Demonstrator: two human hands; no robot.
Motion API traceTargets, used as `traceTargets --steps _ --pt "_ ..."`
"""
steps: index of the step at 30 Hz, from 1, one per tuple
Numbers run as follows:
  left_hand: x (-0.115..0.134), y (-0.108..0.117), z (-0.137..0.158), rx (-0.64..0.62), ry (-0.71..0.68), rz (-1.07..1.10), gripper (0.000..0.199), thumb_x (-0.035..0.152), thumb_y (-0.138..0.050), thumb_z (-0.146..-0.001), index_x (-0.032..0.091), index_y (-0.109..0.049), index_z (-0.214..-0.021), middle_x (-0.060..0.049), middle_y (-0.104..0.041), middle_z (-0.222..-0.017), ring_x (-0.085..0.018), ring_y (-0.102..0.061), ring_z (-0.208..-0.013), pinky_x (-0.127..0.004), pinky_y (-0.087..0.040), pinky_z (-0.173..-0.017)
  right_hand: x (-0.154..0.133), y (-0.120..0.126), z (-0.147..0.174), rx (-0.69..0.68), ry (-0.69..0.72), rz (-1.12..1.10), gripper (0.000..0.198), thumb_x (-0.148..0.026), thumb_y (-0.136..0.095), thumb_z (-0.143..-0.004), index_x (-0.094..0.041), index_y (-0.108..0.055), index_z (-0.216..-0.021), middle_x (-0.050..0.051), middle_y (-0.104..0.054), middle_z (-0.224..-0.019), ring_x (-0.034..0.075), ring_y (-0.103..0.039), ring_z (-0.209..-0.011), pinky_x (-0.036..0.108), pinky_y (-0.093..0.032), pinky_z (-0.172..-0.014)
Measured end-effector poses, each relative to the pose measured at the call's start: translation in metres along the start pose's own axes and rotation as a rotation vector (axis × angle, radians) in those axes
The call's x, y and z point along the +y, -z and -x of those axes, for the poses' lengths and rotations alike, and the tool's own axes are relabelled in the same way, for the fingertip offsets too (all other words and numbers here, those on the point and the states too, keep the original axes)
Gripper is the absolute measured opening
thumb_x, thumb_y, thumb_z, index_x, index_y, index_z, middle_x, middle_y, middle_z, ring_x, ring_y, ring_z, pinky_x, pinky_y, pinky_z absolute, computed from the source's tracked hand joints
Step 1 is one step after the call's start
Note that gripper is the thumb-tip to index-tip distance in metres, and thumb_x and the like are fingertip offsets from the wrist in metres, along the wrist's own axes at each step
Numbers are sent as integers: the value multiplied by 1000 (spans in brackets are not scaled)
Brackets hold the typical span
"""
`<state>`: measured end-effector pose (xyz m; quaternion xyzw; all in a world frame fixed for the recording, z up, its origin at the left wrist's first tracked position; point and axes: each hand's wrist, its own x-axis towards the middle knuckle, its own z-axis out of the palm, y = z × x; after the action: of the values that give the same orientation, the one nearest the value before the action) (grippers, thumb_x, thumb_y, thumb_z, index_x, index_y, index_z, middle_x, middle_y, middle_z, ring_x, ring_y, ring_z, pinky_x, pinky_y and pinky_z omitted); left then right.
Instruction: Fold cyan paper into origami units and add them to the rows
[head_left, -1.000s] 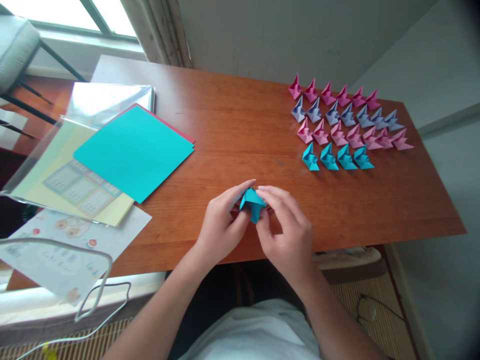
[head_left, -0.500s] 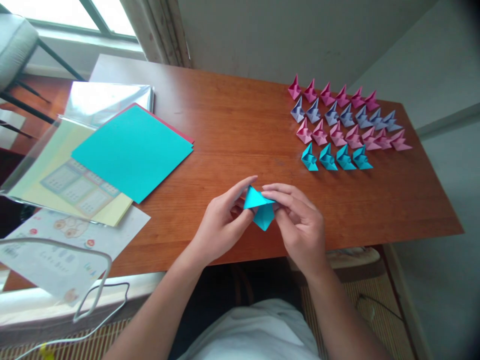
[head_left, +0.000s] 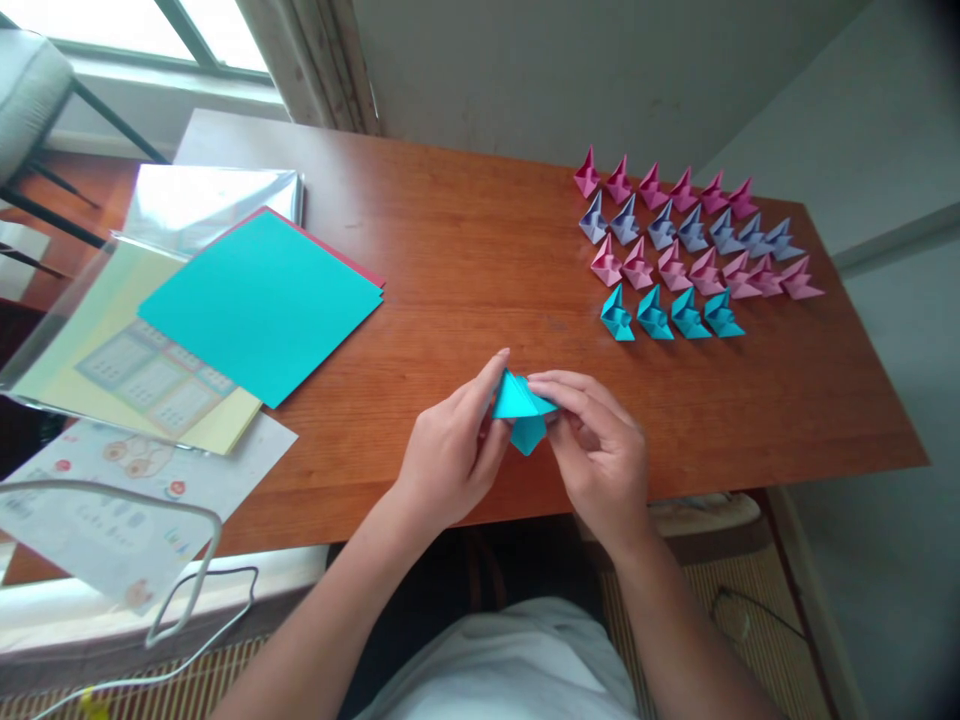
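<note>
A partly folded piece of turquoise origami paper (head_left: 525, 402) is held between both hands near the table's front edge. My left hand (head_left: 452, 445) pinches its left side, with the index finger along the upper left edge and the thumb below. On the other side, my right hand (head_left: 600, 440) grips the right corner, fingers on top and thumb underneath. Parts of the paper are hidden behind the fingers. Beyond my right hand stands a row of finished turquoise folded paper figures (head_left: 655, 317), in the same colour.
Behind them are rows of pink (head_left: 671, 267), lavender (head_left: 662, 228) and magenta figures (head_left: 650, 187). Left on the wooden table (head_left: 450, 240) lie turquoise sheets (head_left: 262, 310), a clear packet of yellow paper (head_left: 90, 310) and a printed sheet (head_left: 142, 520). A white cable (head_left: 217, 545) hangs at lower left.
My left fingers have closed in and straightened along the turquoise paper, whose top flap now looks wider and flatter. My right hand keeps its grip.
</note>
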<state>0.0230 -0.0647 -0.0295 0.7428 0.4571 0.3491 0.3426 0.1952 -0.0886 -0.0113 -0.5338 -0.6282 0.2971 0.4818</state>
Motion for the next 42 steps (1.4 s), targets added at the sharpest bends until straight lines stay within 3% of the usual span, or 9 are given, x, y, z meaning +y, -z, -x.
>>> traceTargets --steps 3,10,17,22,26,31,36,39,42 --pt "0 1 0 -43 -75 -26 50 22 -45 -100 14 -46 -150 -15 -67 -134 -24 -68 -116 -32 -55 -96 0 -1 0 5 9 6 35 -10 -58 -95 -32 -73 -119 4 -71 -120 23 -67 -115 42 -57 -97" --pt "-3 -1 1 -84 -55 -14 48 19 -44 -100 15 -52 -147 -14 -68 -132 -24 -71 -113 -33 -57 -96 -5 0 -2 -41 73 40 48 -2 -52 -93 -33 -72 -124 3 -70 -123 20 -66 -118 39 -56 -101" --pt "-8 -3 2 -45 -96 102 49 16 -48 -98 16 -51 -147 -14 -66 -137 -24 -68 -119 -33 -55 -99 -5 2 -1 -56 101 85 38 -2 -55 -92 -29 -77 -108 4 -70 -120 19 -69 -112 36 -58 -97" --pt "2 3 0 -138 191 560 51 20 -54 -97 16 -49 -148 -6 -74 -97 -13 -71 -73 -23 -58 -69 -4 2 0 -41 151 161 38 -2 -53 -92 -29 -76 -105 5 -72 -118 19 -70 -109 36 -59 -92" --pt "8 9 -5 -182 414 953 57 20 -66 -91 16 -50 -146 -7 -72 -104 -14 -70 -80 -25 -59 -73 -1 1 1 -24 226 268 39 -2 -53 -91 -29 -76 -109 7 -71 -121 22 -69 -111 39 -59 -91" --pt "7 9 -8 -156 515 1062 52 26 -77 -85 16 -59 -134 -9 -73 -106 -16 -69 -81 -26 -58 -70 0 1 1 -51 272 337 41 -4 -58 -89 -32 -75 -114 7 -71 -124 25 -66 -105 44 -59 -85" --pt "6 7 -10 -107 525 1031 52 24 -86 -76 16 -65 -122 -8 -75 -106 -15 -69 -80 -23 -56 -66 -8 2 1 -84 147 150 39 -9 -54 -93 -33 -74 -115 5 -69 -127 26 -64 -114 47 -57 -92" --pt "6 6 -10 -66 518 1026 48 24 -85 -77 15 -64 -120 -7 -74 -103 -14 -68 -80 -22 -56 -67 -9 2 1 -12 3 1 32 -17 -54 -97 -32 -72 -119 5 -68 -130 25 -64 -118 46 -56 -98" --pt "5 5 -9 -85 495 992 48 23 -84 -78 15 -61 -121 -6 -72 -101 -13 -66 -80 -23 -56 -69 -3 1 -1 38 -174 -115 31 -29 -62 -96 -30 -66 -127 7 -68 -127 22 -67 -109 39 -59 -89"
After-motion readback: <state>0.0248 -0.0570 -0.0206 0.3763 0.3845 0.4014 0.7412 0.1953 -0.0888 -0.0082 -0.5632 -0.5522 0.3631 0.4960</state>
